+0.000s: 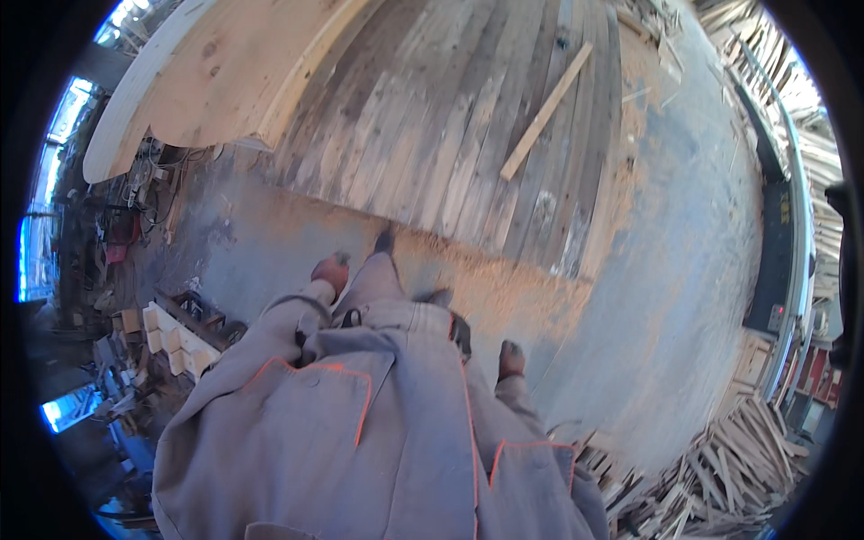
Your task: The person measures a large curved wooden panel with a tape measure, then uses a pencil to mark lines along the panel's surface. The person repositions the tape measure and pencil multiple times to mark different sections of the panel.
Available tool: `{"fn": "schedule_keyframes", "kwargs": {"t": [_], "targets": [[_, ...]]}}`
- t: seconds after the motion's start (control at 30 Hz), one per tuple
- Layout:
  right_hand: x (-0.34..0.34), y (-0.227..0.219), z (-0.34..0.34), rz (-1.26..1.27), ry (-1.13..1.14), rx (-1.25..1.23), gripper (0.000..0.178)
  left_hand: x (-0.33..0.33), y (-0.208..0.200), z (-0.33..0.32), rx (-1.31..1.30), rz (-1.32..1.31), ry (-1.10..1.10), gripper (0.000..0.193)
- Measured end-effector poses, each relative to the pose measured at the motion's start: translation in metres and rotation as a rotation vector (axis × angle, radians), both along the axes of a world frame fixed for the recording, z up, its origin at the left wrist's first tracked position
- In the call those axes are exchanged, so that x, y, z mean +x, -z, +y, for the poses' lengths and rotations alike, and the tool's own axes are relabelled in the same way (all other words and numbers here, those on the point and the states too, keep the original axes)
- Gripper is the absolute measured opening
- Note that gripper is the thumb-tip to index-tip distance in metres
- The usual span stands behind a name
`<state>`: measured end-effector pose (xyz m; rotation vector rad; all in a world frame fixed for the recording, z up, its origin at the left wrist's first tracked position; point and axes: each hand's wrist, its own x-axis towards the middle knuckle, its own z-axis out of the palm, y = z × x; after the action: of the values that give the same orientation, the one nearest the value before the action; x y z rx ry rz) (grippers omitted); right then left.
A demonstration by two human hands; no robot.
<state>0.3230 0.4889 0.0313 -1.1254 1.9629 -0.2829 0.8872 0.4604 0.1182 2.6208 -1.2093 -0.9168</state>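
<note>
My left hand (331,273) hangs low beside my left leg, over the grey floor. My right hand (510,360) hangs at my right side, apart from everything around it. Both are small and blurred here, so how their fingers lie is unclear; no object shows in either. In front of my feet lies a low platform of worn wooden planks (450,135). A loose narrow wooden strip (547,110) rests slantwise across its right part. Past my left hand, a large pale wooden panel (243,72) with a scalloped edge stands at the upper left.
Sawdust (504,270) is strewn along the platform's near edge and right side. A long dark machine or bench (772,261) runs along the right. Piled wood strips (720,468) lie at the lower right. Offcuts and clutter (171,337) crowd the left, near a red object (120,238).
</note>
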Motion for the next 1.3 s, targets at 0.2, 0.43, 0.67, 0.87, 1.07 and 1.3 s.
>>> {"fn": "schedule_keyframes", "kwargs": {"t": [0.2,0.43,0.67,0.87,1.07,1.3], "targets": [[0.009,0.004,0.014,-0.059,0.29,0.072,0.042,0.009,0.037,-0.045,-0.067,0.12,0.095,0.023],[0.035,0.006,0.029,-0.049,0.365,0.085,0.042,0.014,0.046,-0.109,-0.001,0.028,0.254,0.022],[0.078,0.0,0.006,-0.077,0.384,0.072,0.04,0.041,0.026,-0.148,0.147,-0.074,0.341,0.034],[0.109,-0.005,-0.021,-0.194,0.469,0.066,0.035,0.062,0.029,-0.149,0.19,-0.078,0.294,0.037],[0.106,0.002,-0.015,-0.255,0.507,0.126,0.036,0.048,0.001,-0.138,0.199,-0.071,0.295,0.037],[0.073,0.01,-0.002,-0.089,0.337,0.129,0.043,0.022,-0.013,-0.114,0.217,-0.116,0.321,0.041]]}}
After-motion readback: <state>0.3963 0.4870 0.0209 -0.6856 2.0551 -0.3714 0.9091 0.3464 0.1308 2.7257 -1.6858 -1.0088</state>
